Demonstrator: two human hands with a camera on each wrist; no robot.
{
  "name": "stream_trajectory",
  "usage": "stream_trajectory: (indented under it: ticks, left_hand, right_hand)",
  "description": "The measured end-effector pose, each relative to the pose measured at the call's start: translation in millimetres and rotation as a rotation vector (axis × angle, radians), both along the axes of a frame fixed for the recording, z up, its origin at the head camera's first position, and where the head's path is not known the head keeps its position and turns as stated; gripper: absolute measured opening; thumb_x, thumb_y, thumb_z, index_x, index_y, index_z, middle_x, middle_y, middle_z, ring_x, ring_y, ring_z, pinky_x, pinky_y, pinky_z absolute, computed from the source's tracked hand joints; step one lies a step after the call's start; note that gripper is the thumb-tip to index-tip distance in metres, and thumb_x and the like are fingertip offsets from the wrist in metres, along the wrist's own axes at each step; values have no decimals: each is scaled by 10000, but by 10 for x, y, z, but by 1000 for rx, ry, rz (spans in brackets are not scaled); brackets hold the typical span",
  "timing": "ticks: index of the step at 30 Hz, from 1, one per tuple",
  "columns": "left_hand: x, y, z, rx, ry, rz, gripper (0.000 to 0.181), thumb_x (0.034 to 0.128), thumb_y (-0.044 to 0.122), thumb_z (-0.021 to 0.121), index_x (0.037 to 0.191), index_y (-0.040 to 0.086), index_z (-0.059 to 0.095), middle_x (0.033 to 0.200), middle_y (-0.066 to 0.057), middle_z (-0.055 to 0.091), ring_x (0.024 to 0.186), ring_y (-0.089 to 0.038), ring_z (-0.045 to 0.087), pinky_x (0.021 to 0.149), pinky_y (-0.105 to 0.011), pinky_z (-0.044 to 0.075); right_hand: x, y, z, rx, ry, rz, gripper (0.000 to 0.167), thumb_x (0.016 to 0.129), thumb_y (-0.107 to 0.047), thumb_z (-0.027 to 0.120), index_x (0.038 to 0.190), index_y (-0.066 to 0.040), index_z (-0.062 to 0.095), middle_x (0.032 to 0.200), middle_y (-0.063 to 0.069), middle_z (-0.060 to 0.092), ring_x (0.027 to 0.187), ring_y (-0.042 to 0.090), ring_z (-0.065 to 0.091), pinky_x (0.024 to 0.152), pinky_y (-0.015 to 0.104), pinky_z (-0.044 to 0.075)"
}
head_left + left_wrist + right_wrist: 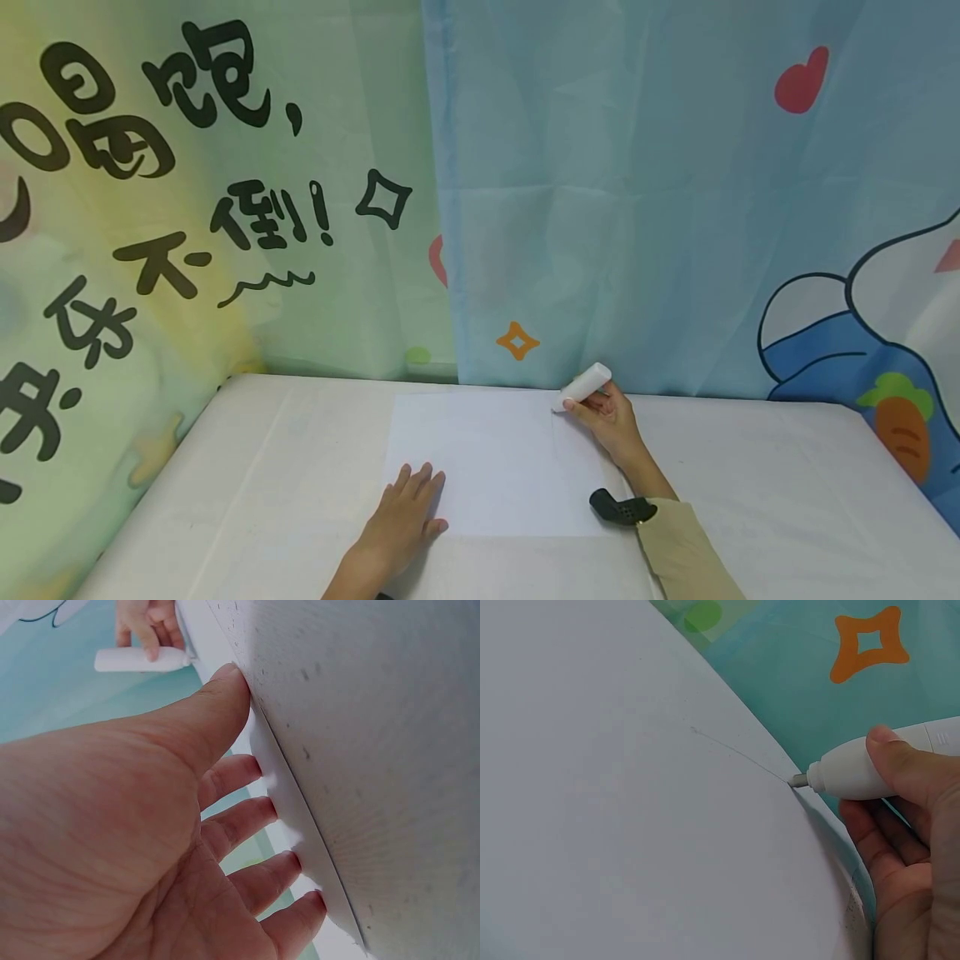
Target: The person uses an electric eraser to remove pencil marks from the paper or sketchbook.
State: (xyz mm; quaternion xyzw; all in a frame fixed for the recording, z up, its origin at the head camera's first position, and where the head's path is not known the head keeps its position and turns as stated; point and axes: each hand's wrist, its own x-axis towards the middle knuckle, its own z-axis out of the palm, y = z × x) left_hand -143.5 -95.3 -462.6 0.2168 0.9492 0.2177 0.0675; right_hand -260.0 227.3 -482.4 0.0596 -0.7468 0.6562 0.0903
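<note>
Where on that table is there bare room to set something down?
The white tabletop is bare left of the left hand and right of the sleeve. The middle of the paper, between the hands, looks free too. It is crowded at the paper's upper right, where the right hand holds the white tool.

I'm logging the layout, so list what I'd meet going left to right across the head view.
Black lettering, left hand, orange star, white tool held in the right hand, complete red heart, printed carrot.
</note>
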Motion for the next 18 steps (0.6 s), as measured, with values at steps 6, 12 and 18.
stream_trajectory:
  ticks: [6, 12, 18]
  left_hand:
    - [8, 29, 76, -27, -17, 14, 606, 963, 325, 580, 1430, -22, 412, 1504, -250, 369, 1396, -497, 274, 1067, -651, 300]
    - [16, 50, 138, -51, -19, 23, 596, 955, 310, 595, 1422, -18, 427, 1497, -246, 383, 1389, -496, 289, 1064, -642, 313]
    - [21, 54, 156, -53, -20, 27, 594, 951, 302, 604, 1420, -19, 431, 1495, -243, 388, 1390, -491, 293, 1065, -638, 317]
  right_hand:
    - [1, -9, 0, 15, -2, -16, 467, 852, 99, 674, 1258, 137, 445, 1132, 287, 643, 887, -78, 621, 807, 98, 497]
    - [7, -16, 11, 22, 5, -15, 470, 858, 84, 682, 1265, 132, 452, 1173, 360, 600, 895, -88, 614, 815, 90, 491]
    - [18, -18, 29, 27, -6, -9, 487, 870, 57, 687, 1284, 124, 439, 1213, 371, 577, 905, -98, 602, 824, 80, 480]
